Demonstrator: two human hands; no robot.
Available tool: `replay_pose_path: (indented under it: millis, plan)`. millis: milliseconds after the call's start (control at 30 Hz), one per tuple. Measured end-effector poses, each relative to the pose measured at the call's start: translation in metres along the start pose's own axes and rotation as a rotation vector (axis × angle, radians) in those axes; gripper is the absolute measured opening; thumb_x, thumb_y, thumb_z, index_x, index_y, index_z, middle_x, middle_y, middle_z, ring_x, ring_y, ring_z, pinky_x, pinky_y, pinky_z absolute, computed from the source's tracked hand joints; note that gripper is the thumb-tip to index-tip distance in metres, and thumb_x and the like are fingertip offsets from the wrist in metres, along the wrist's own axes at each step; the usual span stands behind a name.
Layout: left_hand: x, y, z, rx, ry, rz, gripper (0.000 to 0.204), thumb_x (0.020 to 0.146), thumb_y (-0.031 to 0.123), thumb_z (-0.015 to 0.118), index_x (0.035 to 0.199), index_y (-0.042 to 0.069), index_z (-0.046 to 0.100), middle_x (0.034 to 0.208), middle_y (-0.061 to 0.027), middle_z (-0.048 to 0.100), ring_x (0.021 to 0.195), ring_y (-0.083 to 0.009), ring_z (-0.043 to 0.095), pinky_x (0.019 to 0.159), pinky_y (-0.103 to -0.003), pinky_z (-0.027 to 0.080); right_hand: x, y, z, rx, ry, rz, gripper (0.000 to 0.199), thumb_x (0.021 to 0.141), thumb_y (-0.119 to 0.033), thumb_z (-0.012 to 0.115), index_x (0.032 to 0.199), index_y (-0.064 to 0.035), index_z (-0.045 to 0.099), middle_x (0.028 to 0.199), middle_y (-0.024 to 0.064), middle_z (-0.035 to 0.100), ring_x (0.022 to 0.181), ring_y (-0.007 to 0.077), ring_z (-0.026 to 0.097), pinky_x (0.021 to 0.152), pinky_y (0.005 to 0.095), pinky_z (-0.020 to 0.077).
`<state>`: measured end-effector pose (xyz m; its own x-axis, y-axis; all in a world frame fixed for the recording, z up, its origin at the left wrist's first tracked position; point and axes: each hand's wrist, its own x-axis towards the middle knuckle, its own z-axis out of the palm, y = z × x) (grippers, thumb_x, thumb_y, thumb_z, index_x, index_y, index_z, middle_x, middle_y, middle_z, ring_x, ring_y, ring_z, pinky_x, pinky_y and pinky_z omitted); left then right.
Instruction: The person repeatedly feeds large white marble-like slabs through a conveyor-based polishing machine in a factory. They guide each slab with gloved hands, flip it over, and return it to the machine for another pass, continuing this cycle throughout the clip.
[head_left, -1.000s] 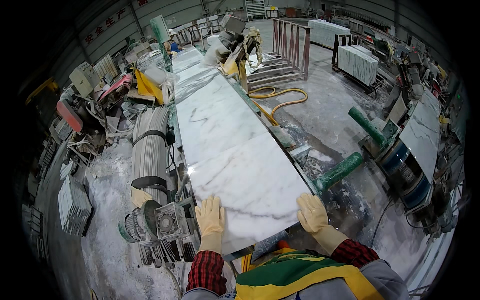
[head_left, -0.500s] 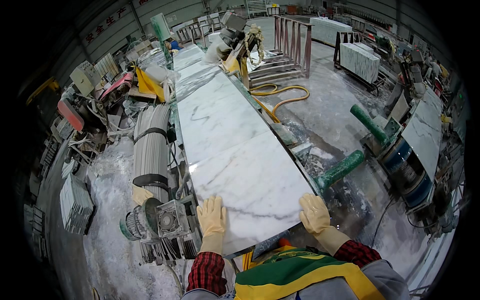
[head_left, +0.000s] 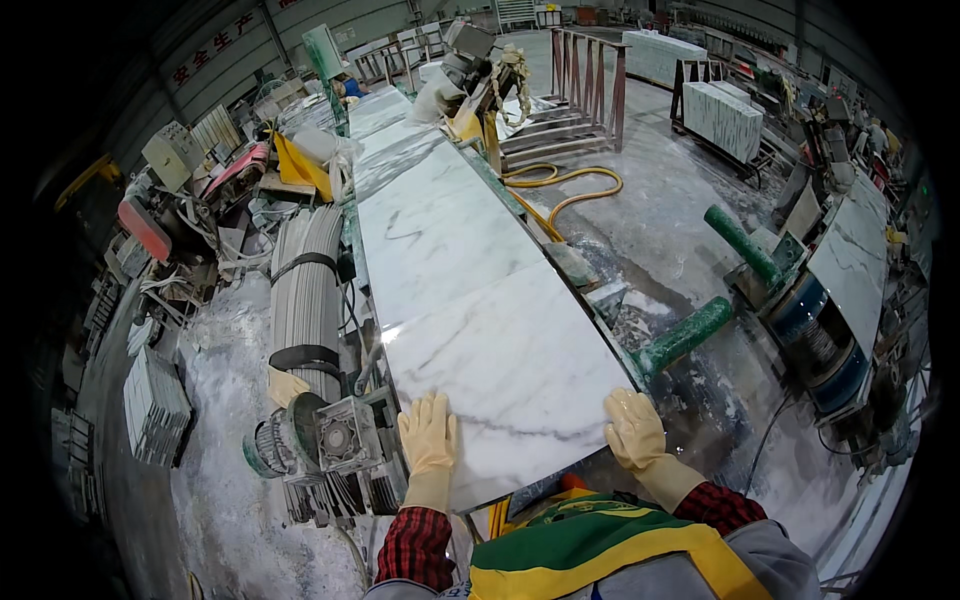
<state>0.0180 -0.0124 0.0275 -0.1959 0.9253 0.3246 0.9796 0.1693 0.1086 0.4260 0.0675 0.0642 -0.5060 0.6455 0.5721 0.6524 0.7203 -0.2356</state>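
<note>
A white marble slab (head_left: 500, 360) with grey veins lies flat and wet in front of me, the nearest in a row of slabs running away from me. My left hand (head_left: 428, 440), in a cream rubber glove, rests on its near left edge, fingers stretched forward. On the near right edge lies my right hand (head_left: 634, 428) in a matching glove, its fingers laid over the slab and slightly bent. Both palms press on the stone. Beyond a thin seam, another veined marble slab (head_left: 440, 215) continues the row.
Left of the slabs stand a grey motor (head_left: 345, 435) and a strapped bundle of strips (head_left: 305, 290). A green roller (head_left: 685, 338) juts out on the right. Farther off are a yellow hose (head_left: 590, 190), a reddish metal rack (head_left: 590, 95) and stacked slabs (head_left: 722, 118).
The whole view has shifted very slightly to the right. Both hands keep their places on the slab's edges.
</note>
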Motion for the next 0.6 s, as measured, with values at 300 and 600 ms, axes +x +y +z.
replay_pose_path:
  millis: [300,600]
  plan:
    - [-0.006,0.002,-0.001,0.01,-0.047,-0.023,0.052,0.108,0.034,0.066,0.156,0.016,0.058,0.164,-0.0132,0.058,0.154,-0.0364,0.049,0.127,-0.062,0.034,-0.006,-0.001,-0.004,0.037,-0.034,0.026,0.039,0.092,-0.017,0.067,0.125,0.0032,0.069,0.129,0.0248,0.069,0.121,0.0441,0.063,0.107,0.0534,0.0493]
    - [-0.011,0.007,-0.005,-0.004,-0.049,-0.033,0.052,0.109,0.033,0.065,0.156,0.015,0.057,0.165,-0.0137,0.057,0.153,-0.0372,0.051,0.128,-0.062,0.034,-0.028,0.008,0.004,0.006,-0.02,0.005,0.046,0.094,-0.019,0.068,0.134,0.004,0.069,0.137,0.0267,0.069,0.129,0.0469,0.063,0.116,0.0571,0.0466]
